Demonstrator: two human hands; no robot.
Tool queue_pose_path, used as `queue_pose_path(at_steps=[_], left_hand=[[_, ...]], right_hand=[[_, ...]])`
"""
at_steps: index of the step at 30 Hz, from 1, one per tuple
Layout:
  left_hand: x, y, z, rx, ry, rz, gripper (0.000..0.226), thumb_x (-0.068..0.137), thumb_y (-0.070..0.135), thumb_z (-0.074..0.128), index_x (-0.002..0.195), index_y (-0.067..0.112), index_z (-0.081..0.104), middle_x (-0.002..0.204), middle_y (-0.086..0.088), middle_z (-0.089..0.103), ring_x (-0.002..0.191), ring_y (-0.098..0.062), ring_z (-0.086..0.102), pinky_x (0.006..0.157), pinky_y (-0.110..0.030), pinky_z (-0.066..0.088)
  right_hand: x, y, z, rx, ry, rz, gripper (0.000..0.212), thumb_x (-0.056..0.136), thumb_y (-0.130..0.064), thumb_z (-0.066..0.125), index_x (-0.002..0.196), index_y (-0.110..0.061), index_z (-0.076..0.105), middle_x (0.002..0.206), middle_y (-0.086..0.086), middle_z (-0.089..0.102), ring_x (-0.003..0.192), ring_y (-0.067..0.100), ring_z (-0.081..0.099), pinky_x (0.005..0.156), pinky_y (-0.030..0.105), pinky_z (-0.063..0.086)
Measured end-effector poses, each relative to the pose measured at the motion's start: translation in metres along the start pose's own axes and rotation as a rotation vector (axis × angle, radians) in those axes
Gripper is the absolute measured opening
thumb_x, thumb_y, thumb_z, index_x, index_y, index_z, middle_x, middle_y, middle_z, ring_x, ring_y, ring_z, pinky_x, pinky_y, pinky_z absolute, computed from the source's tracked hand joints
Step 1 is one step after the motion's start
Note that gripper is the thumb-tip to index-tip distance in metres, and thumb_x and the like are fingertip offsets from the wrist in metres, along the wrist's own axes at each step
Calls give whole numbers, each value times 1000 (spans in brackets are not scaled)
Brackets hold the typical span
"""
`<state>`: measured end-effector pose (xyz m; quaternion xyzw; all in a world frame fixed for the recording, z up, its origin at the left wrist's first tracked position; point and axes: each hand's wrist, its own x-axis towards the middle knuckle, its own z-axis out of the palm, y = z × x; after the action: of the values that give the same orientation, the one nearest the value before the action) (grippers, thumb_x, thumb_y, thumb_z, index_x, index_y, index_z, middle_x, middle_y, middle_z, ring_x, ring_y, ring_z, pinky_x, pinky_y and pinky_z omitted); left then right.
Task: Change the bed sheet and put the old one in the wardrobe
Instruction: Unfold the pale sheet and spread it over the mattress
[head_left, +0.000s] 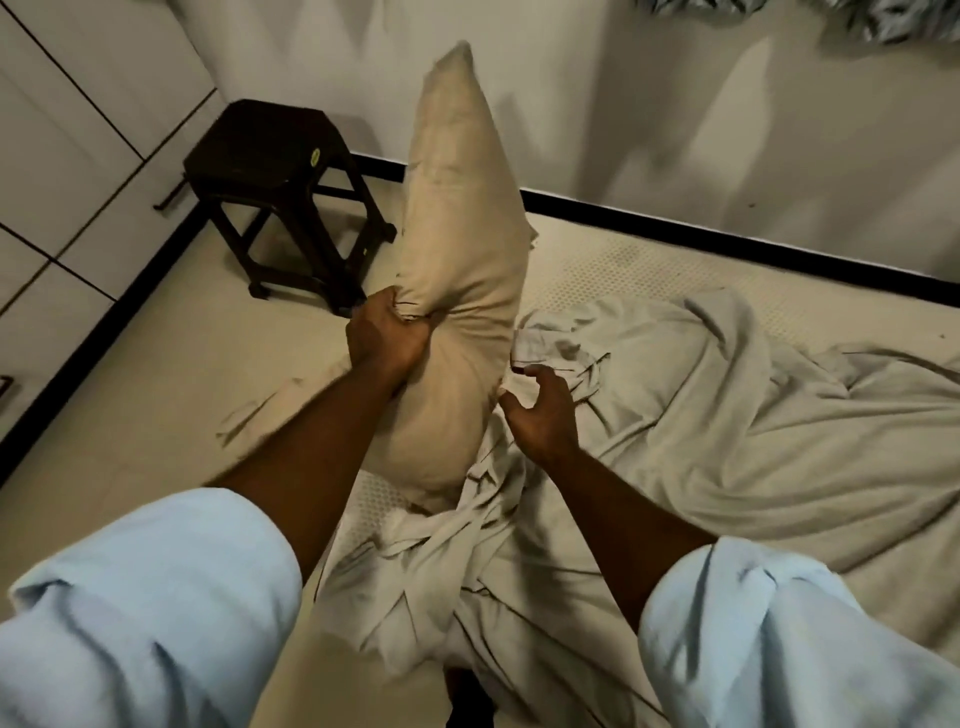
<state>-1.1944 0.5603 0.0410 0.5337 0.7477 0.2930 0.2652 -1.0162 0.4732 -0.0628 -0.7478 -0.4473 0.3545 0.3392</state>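
Directly below the head camera lies a pale mattress (649, 260) with a dotted, perforated top, bare along its far edge. It sits low beside a cream floor (156, 353). A white wall (675, 104) with a black skirting strip (727, 228) runs behind it. White cupboard panels (62, 130) with thin dark seams stand at the left. A dark brown stool (270, 150) stands on the floor near the corner, just beyond the pillow.

The bed sheet (727, 405) is light grey and heavily crumpled. It is heaped loose over the near and right parts of the mattress, with one twisted bunch trailing toward the person.

A beige pillow (457, 208) stands nearly upright at the mattress's left edge, its lower end resting among the sheet's folds. The left hand (384, 338) grips a bunched fistful of the pillow's side, fingers clenched into the fabric. The right hand (540, 415) hovers just right of the pillow over the sheet, its fingers loosely curled and grasping nothing. Both forearms come out of rolled light blue sleeves (156, 597).
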Motion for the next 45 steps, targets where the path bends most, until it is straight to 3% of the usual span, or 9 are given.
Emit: queue_pose_path(at_steps=[12,16,19,24,28,33,36,41,45], left_hand=[[16,98,-28,-222,212,-35,54,72,48,79,118,21,70,114,-9,73,106,-32,67,88,-33,54],[5,130,-17,-328,87,-53,60,58,55,79,112,29,71,99,1,75,89,-25,71,82,-40,60],[-8,144,0,-417,-35,-46,48,56,45,85,99,27,72,89,4,75,80,-19,72,78,-43,62],[-53,162,46,-506,-247,9,39,69,19,88,104,19,71,91,5,74,82,-12,71,72,-25,54],[-91,158,91,-569,-419,-68,46,71,18,88,113,21,69,97,8,74,83,-7,70,69,-19,53],[-141,131,154,-643,-670,-291,65,61,25,93,121,16,69,108,-7,76,97,-29,74,92,-51,57],[-179,114,187,-644,-803,-381,62,68,20,90,125,16,67,112,-10,75,101,-33,73,92,-56,56],[-230,89,225,-591,-932,-437,71,60,21,96,125,12,68,115,-12,74,106,-33,71,97,-58,53],[-261,67,251,-430,-925,-416,90,43,38,102,124,21,67,113,-2,75,103,-24,72,95,-49,56]], right_hand=[[20,-24,-60,256,-46,76,34,87,-36,75,115,-23,59,110,-4,63,100,16,63,92,41,55],[28,-29,-99,240,54,42,31,90,-40,70,112,-22,60,111,0,66,105,20,62,96,35,49],[39,-25,-135,223,141,48,47,81,-64,59,108,-25,59,106,-1,67,101,22,64,95,40,51],[54,13,-208,251,309,130,42,87,-62,61,105,-24,59,103,-2,69,101,25,65,93,38,51],[42,68,-264,340,341,332,80,70,-87,61,121,-27,48,120,1,63,110,26,62,102,47,51],[1,145,-319,459,252,589,127,46,-96,71,142,-18,46,135,0,59,113,26,61,103,47,51],[-25,181,-342,460,221,685,113,50,-85,81,135,-14,57,125,6,66,105,30,66,96,48,56],[-62,226,-369,379,357,682,55,79,-46,75,120,-10,69,108,6,71,89,22,64,76,35,51],[-81,257,-375,275,437,662,54,78,-54,67,117,-18,72,110,6,73,96,27,67,91,44,55]])
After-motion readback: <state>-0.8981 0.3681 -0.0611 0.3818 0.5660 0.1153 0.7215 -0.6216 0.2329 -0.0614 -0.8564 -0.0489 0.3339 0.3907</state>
